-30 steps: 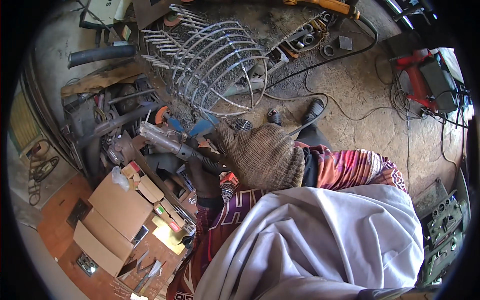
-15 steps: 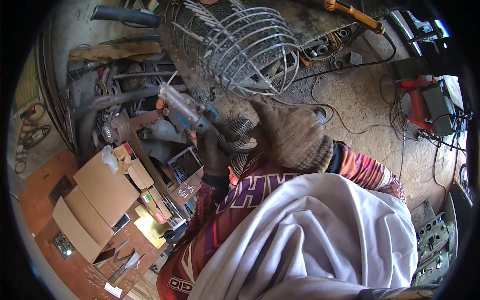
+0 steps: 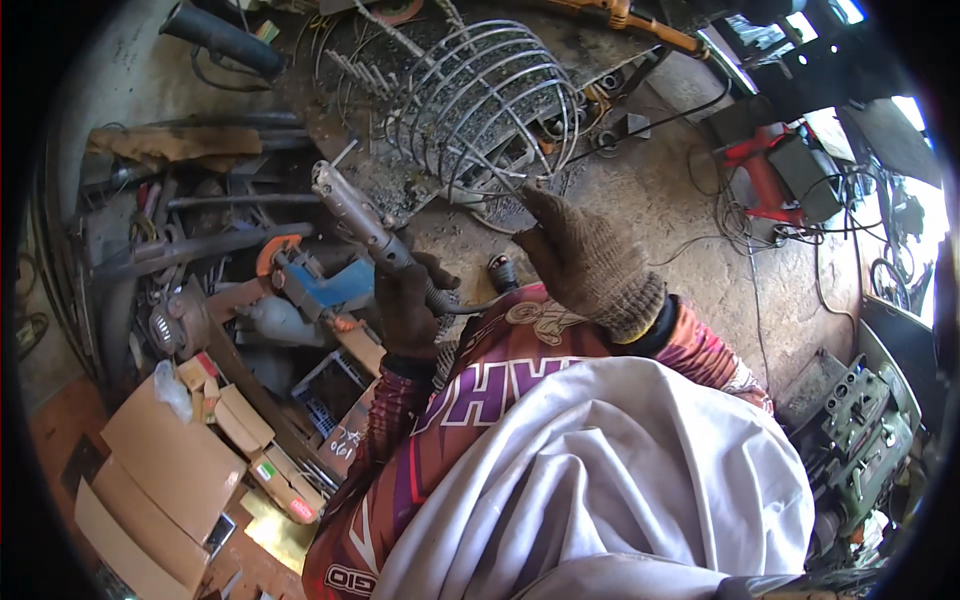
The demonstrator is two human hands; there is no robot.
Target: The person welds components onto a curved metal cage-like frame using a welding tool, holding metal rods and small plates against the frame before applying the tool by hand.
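My left hand (image 3: 405, 305), in a dark glove, is closed around a metal tube-shaped welding electrode holder (image 3: 355, 215). A short thin rod (image 3: 345, 153) sticks out sideways near its tip, and a ribbed dark cable runs from its lower end toward my body. To the right, my right hand (image 3: 590, 260) wears a brown knitted glove. Its thumb and fingers are stretched forward and apart, with nothing visible between them. Just beyond its fingertips stands a rounded cage of bent metal rods (image 3: 490, 95) on a grit-covered worktable (image 3: 310, 115); whether the fingertips touch it I cannot tell.
A blue metal tool (image 3: 340, 285) and scrap bars (image 3: 200, 245) lie on the left, above an open cardboard box (image 3: 180, 465). An orange clamp-like tool (image 3: 650, 25) rests at the far edge. A red machine (image 3: 765, 175) with loose cables and a green machine (image 3: 860, 420) stand right.
The whole view has shifted, so the cage and right-hand machines appear further left. My left hand still grips the electrode holder, and more of the blue tool beside it shows.
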